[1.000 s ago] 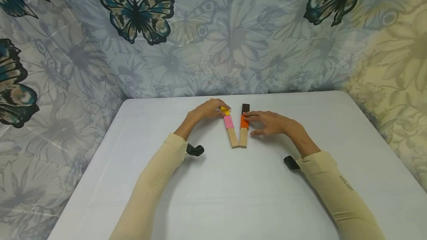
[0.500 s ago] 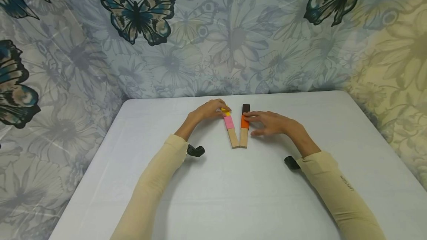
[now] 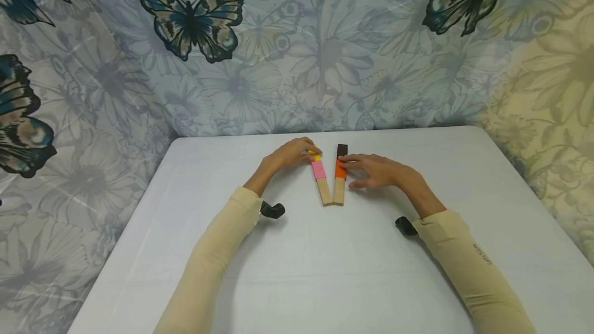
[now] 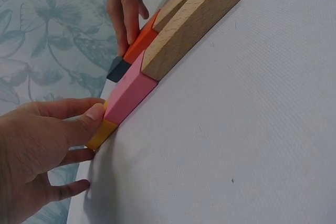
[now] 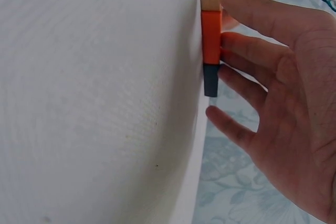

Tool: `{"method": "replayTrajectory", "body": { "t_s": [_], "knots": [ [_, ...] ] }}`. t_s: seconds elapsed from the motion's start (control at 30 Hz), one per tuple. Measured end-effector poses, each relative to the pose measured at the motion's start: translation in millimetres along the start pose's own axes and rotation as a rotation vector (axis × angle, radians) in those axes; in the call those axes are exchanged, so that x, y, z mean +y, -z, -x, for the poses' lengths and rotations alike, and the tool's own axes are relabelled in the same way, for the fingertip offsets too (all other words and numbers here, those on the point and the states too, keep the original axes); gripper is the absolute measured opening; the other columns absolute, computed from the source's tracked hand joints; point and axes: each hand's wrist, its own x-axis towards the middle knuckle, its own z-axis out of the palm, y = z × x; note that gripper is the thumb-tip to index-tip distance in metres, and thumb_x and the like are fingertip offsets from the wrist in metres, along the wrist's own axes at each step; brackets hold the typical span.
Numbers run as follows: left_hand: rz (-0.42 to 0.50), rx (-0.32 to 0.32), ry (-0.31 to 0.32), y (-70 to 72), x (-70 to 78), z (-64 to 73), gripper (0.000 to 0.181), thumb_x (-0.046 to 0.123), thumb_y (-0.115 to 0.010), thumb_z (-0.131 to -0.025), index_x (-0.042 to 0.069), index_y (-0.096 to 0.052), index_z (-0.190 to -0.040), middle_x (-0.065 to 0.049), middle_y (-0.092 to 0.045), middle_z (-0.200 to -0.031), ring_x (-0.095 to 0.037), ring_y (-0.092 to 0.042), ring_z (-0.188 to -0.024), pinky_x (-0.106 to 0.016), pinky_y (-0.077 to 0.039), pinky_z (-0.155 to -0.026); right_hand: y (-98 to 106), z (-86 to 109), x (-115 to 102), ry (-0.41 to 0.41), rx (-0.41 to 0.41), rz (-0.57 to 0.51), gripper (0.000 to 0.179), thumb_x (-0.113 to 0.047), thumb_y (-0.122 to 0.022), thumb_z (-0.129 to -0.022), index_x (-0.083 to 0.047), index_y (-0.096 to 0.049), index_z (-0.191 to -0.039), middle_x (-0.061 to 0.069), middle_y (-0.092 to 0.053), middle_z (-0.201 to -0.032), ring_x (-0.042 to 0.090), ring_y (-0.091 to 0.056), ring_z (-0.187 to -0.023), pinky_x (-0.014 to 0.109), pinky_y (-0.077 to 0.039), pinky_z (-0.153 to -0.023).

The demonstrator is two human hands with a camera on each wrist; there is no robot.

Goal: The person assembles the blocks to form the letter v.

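Observation:
Two rows of wooden blocks lie on the table in a narrow V, meeting at their near ends. On the left row, a plain block [image 3: 324, 192] is followed by a pink block [image 3: 318, 169] and a yellow block [image 4: 101, 136]. The right row runs from a plain block [image 3: 339, 191] through an orange block [image 3: 341, 168] to a black block [image 3: 342, 150]. My left hand [image 3: 292, 152] pinches the yellow block between thumb and index finger, partly hiding it. Along the right row, my right hand [image 3: 373, 170] rests extended fingertips on the orange block, near the black one.
A white table [image 3: 297, 272] carries the blocks, its far edge just beyond them. Butterfly-patterned cloth [image 3: 325, 66] hangs behind and to the sides. Dark wrist devices [image 3: 272, 210] stick out from the beige sleeves [image 3: 218, 251].
My left fingers have shifted very slightly at the yellow block, which shows a little differently between them. The right hand and the other blocks stay as they were.

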Motion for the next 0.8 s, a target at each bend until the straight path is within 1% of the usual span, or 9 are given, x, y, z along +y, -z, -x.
{"method": "replayTrajectory", "body": {
  "t_s": [0.2, 0.27, 0.37, 0.47, 0.63, 0.8],
  "knots": [
    [-0.006, 0.001, 0.009, -0.6, 0.5, 0.4, 0.037, 0.023, -0.064, -0.105, 0.013, -0.068, -0.14, -0.014, -0.061, -0.147, -0.031, -0.057, -0.139, -0.045, -0.044, -0.121, 1.5, -0.2, 0.4, 0.019, -0.003, 0.041, 0.069, -0.038, -0.071, -0.098, -0.011, -0.049, -0.157, 0.01, -0.038, -0.17, 0.043, -0.043, -0.151, 0.07, -0.036, -0.119],
    [0.005, 0.0, 0.003, -1.7, 0.1, 0.0, 0.041, 0.026, -0.061, -0.106, 0.015, -0.063, -0.146, -0.015, -0.06, -0.149, -0.031, -0.056, -0.14, -0.046, -0.044, -0.122, 2.3, 0.3, 0.8, 0.034, -0.006, 0.059, 0.069, -0.037, -0.071, -0.098, -0.01, -0.048, -0.157, 0.011, -0.038, -0.169, 0.044, -0.045, -0.15, 0.069, -0.038, -0.118],
    [0.018, 0.002, 0.007, -3.0, 0.4, 0.5, 0.049, 0.03, -0.057, -0.108, 0.018, -0.052, -0.156, -0.016, -0.054, -0.155, -0.032, -0.052, -0.145, -0.047, -0.041, -0.124, 2.9, 0.0, 1.9, 0.049, -0.013, 0.072, 0.07, -0.036, -0.072, -0.098, -0.009, -0.047, -0.157, 0.012, -0.038, -0.169, 0.044, -0.044, -0.15, 0.068, -0.038, -0.118],
    [0.014, 0.006, 0.033, -3.7, 1.2, 1.3, 0.053, 0.034, -0.052, -0.11, 0.02, -0.043, -0.161, -0.016, -0.048, -0.16, -0.033, -0.049, -0.148, -0.049, -0.04, -0.125, 3.0, -0.8, 2.9, 0.063, -0.014, 0.078, 0.071, -0.037, -0.071, -0.098, -0.009, -0.045, -0.158, 0.014, -0.038, -0.169, 0.044, -0.043, -0.151, 0.069, -0.038, -0.118],
    [0.001, 0.002, 0.079, -4.4, 1.6, 1.8, 0.055, 0.038, -0.052, -0.11, 0.019, -0.043, -0.161, -0.014, -0.046, -0.161, -0.032, -0.046, -0.15, -0.049, -0.039, -0.126, 2.7, -0.4, 3.5, 0.074, -0.001, 0.059, 0.073, -0.039, -0.071, -0.099, -0.009, -0.044, -0.159, 0.014, -0.035, -0.171, 0.045, -0.038, -0.154, 0.073, -0.034, -0.118],
    [-0.019, -0.018, 0.117, -4.4, 4.4, 2.5, 0.058, 0.042, -0.059, -0.107, 0.015, -0.049, -0.157, -0.012, -0.047, -0.161, -0.032, -0.046, -0.15, -0.05, -0.039, -0.125, 1.3, -1.1, 5.4, 0.069, 0.041, 0.073, 0.07, -0.043, -0.071, -0.098, -0.012, -0.048, -0.157, 0.014, -0.034, -0.171, 0.045, -0.04, -0.153, 0.071, -0.034, -0.12]
  ]
}}
